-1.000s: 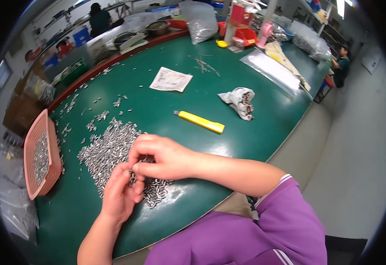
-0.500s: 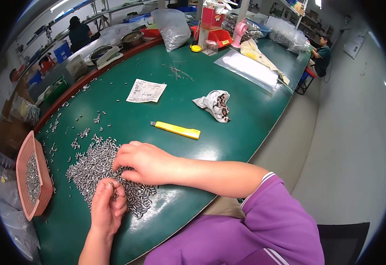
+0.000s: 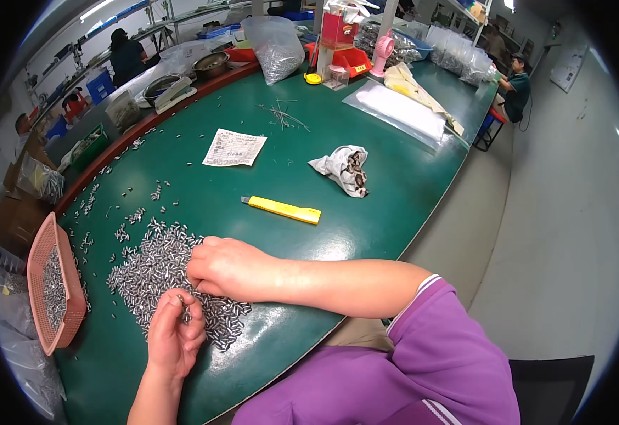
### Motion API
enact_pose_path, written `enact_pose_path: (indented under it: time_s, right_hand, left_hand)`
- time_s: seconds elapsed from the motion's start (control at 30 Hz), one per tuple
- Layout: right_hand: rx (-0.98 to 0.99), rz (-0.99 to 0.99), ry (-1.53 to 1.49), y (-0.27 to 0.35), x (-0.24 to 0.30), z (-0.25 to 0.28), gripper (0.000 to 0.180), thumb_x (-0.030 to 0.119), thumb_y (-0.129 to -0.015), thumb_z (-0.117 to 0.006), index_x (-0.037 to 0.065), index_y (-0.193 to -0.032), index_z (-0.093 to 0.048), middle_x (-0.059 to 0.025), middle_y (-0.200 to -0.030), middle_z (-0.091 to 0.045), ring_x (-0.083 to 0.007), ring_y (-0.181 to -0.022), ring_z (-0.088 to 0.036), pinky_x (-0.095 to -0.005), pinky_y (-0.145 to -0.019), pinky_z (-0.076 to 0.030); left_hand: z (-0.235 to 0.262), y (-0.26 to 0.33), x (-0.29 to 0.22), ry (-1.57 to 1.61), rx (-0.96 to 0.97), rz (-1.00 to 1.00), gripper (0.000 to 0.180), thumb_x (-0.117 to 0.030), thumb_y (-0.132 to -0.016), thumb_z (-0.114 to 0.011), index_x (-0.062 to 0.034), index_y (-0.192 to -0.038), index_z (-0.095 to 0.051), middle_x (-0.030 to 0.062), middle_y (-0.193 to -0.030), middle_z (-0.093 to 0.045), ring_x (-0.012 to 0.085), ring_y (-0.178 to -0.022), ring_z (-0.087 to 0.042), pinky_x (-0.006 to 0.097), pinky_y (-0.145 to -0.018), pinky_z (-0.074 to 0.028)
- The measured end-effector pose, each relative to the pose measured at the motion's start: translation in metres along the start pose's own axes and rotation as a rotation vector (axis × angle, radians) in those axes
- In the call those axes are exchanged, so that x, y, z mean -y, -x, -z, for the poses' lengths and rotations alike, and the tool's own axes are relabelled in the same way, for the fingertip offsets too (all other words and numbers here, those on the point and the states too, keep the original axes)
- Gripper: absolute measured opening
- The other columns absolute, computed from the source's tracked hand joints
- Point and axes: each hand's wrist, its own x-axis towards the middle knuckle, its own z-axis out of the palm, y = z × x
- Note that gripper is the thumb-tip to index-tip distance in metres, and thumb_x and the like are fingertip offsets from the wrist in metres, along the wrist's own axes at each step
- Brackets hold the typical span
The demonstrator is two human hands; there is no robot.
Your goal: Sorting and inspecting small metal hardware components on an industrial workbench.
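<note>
Nearest, the left hand point(image 3: 172, 336) is nearly closed, thumb and forefinger pinching what looks like a small metal piece point(image 3: 180, 299). Just beyond, the right hand point(image 3: 226, 269) curls over the right side of a pile of metal cylinders point(image 3: 155, 265) on the green table point(image 3: 373, 227); whether it grips any I cannot tell. Each cylinder looks light, rigid, smooth, likely to roll: best pinched mid-length.

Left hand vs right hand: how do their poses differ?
The left hand pinches a small piece, thumb visible; the right hand hides its fingertips under its back.
The left forearm rises from the lower edge; the right forearm crosses from the right.
Both are bare, at the metal pile.
</note>
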Motion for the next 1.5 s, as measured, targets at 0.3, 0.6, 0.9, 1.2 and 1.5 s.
enact_pose_path:
  time_s: [0.3,0.6,0.9,1.2,1.5]
  right_hand:
    - [-0.166,-0.039,-0.175,-0.007,0.012,0.015,0.012,0.012,-0.073,-0.064,0.008,-0.082,-0.056,-0.0047,-0.081,-0.056,-0.0251,-0.082,-0.052,-0.0357,-0.072,-0.044]
    - [-0.125,0.143,-0.297,-0.008,0.010,0.008,0.007,0.012,-0.078,-0.062,0.007,-0.082,-0.057,-0.0051,-0.086,-0.056,-0.0244,-0.084,-0.054,-0.0356,-0.075,-0.044]
    - [-0.018,-0.006,-0.453,-0.007,0.014,0.011,0.010,0.011,-0.077,-0.062,0.006,-0.085,-0.059,-0.0070,-0.088,-0.054,-0.0248,-0.087,-0.055,-0.0356,-0.078,-0.044]
    - [-0.043,-0.002,-0.436,-0.010,0.017,0.012,0.012,0.011,-0.077,-0.061,0.006,-0.087,-0.059,-0.0080,-0.089,-0.055,-0.0240,-0.089,-0.054,-0.0342,-0.077,-0.045]
    - [0.023,-0.249,-0.701,-0.011,0.022,0.014,0.011,0.007,-0.078,-0.063,0.006,-0.089,-0.061,-0.0025,-0.090,-0.054,-0.0107,-0.085,-0.052,-0.0252,-0.074,-0.043]
  left_hand:
    - [-0.003,0.001,0.001,-0.047,0.023,-0.030,0.015,-0.017,-0.088,-0.045,-0.0084,-0.099,-0.046,0.0055,-0.083,-0.050,0.0088,-0.057,-0.043,0.017,-0.040,-0.031]
    - [-0.011,0.002,-0.001,-0.049,0.063,-0.017,0.016,-0.018,-0.090,-0.049,-0.0074,-0.101,-0.046,0.0028,-0.081,-0.051,0.0056,-0.056,-0.043,0.015,-0.041,-0.035]
    - [-0.007,-0.001,0.002,-0.034,0.045,-0.032,0.017,-0.019,-0.089,-0.053,-0.0069,-0.100,-0.048,0.0020,-0.077,-0.051,0.0036,-0.050,-0.040,0.013,-0.037,-0.030]
    - [-0.004,0.005,-0.002,0.007,-0.002,-0.032,0.020,-0.025,-0.090,-0.050,-0.0075,-0.098,-0.045,0.0034,-0.078,-0.050,0.0057,-0.052,-0.038,0.015,-0.039,-0.028]
    - [0.003,0.001,0.000,0.069,0.115,-0.029,0.019,-0.010,-0.088,-0.053,-0.0071,-0.106,-0.047,0.0055,-0.083,-0.052,0.0063,-0.059,-0.042,0.016,-0.044,-0.033]
